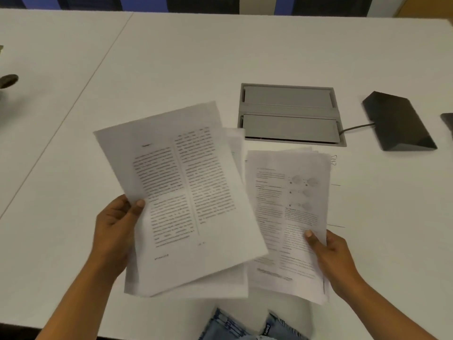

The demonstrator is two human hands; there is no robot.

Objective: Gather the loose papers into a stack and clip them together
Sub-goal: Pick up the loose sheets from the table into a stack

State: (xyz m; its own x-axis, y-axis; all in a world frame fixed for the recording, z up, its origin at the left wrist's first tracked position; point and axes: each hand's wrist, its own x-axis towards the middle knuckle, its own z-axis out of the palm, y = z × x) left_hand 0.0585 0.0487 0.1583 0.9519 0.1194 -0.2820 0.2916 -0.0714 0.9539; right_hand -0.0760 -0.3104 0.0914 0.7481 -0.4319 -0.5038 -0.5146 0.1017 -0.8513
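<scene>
My left hand (117, 224) grips the left edge of a tilted bundle of printed papers (181, 190), raised above the white table (171, 57). My right hand (328, 253) pinches the lower right edge of a second bundle of printed sheets (286, 217), which overlaps under the first bundle's right side. Wire paper clips (333, 160) lie on the table just beyond the right bundle's far corner, partly hidden by it. More sheet edges show on the table to the right of that bundle.
A grey recessed cable box (289, 114) is set into the table behind the papers. A black wedge-shaped device (398, 122) with a cable sits to its right. A dark round object (8, 81) lies at the far left edge. My jeans (245, 325) show below the table's front edge.
</scene>
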